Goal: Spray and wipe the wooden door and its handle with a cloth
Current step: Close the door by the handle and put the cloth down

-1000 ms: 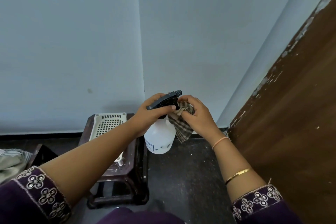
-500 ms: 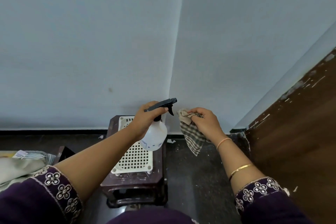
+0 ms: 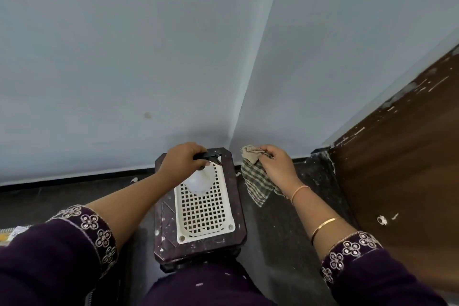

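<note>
Spray bottle, gripped by the left hand, should settle upright on the white tray; the right hand clutches the cloth.

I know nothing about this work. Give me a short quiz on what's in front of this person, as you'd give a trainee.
1. Fill in: the door stands on the person's ____ side.
2. True or false: the right hand grips the cloth.
3. The bottle in the left hand is over: A the door; B the white tray on the stool; C the cloth.

Key: 1 right; 2 true; 3 B.
</note>
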{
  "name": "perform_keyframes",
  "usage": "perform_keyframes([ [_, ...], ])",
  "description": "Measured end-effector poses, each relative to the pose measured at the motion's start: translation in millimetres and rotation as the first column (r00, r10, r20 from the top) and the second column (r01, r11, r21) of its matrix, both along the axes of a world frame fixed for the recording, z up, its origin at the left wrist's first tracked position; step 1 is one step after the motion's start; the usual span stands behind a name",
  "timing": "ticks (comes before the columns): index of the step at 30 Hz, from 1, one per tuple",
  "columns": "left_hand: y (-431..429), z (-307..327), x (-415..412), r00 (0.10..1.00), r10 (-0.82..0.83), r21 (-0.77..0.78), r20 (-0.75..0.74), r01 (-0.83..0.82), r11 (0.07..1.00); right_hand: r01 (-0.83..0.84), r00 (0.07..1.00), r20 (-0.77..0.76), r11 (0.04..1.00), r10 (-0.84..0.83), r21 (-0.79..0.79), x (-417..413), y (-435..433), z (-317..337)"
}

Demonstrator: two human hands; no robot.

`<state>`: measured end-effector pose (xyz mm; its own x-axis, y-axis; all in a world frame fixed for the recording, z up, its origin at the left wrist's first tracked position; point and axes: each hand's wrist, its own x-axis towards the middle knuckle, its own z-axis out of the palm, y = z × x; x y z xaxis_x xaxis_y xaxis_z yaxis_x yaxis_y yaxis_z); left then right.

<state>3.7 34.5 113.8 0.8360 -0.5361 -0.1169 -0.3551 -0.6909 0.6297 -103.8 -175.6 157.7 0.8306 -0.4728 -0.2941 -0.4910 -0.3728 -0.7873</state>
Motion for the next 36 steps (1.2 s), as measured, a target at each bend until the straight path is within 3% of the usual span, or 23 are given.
perform_keyframes([
  [6,-3.7,-27.9,19.7,1.000,-0.024,0.068,0.019,0.023,0.997,0.087,0.996,-0.035,0.996,-0.087,-0.001,-12.4,-4.1,0.2],
  [13,-3.9,-49.3,26.8,0.996,-0.090,0.275,0.025,0.080,0.958,0.165,0.986,0.005,0.986,-0.165,0.022,-19.8,-13.8,1.4],
  [18,-10.3,-59.1,22.8,0.997,-0.075,0.256,-0.011,0.076,0.964,0.219,0.973,0.057,0.971,-0.224,0.093,-19.0,-11.2,5.5],
  [24,-24.8,-47.2,23.1,0.984,-0.160,0.369,-0.077,0.177,0.913,0.234,0.966,0.068,0.953,-0.250,0.191,-16.0,-4.5,6.4],
  [27,-40.4,-18.8,7.0,0.981,-0.192,0.082,-0.035,0.194,0.978,0.207,0.968,0.100,0.957,-0.231,0.201,-13.1,-4.4,11.0],
  [30,-60.1,17.2,-11.8,0.965,-0.259,-0.201,-0.048,0.244,0.949,0.120,0.979,0.130,0.958,-0.158,0.259,-12.2,-5.9,21.0],
  [32,-69.1,35.8,-17.1,0.930,-0.292,-0.288,-0.221,0.224,0.931,0.080,0.979,0.160,0.955,-0.129,0.284,-12.7,-9.9,29.8],
  [34,-73.6,50.3,-20.3,0.818,-0.322,-0.404,-0.477,0.121,0.907,0.084,0.962,0.212,0.929,-0.169,0.360,-14.0,-17.1,39.1],
  [36,-77.3,63.3,-24.6,0.710,-0.354,-0.480,-0.608,0.027,0.877,0.095,0.947,0.236,0.890,-0.219,0.446,-15.7,-25.3,47.6],
])
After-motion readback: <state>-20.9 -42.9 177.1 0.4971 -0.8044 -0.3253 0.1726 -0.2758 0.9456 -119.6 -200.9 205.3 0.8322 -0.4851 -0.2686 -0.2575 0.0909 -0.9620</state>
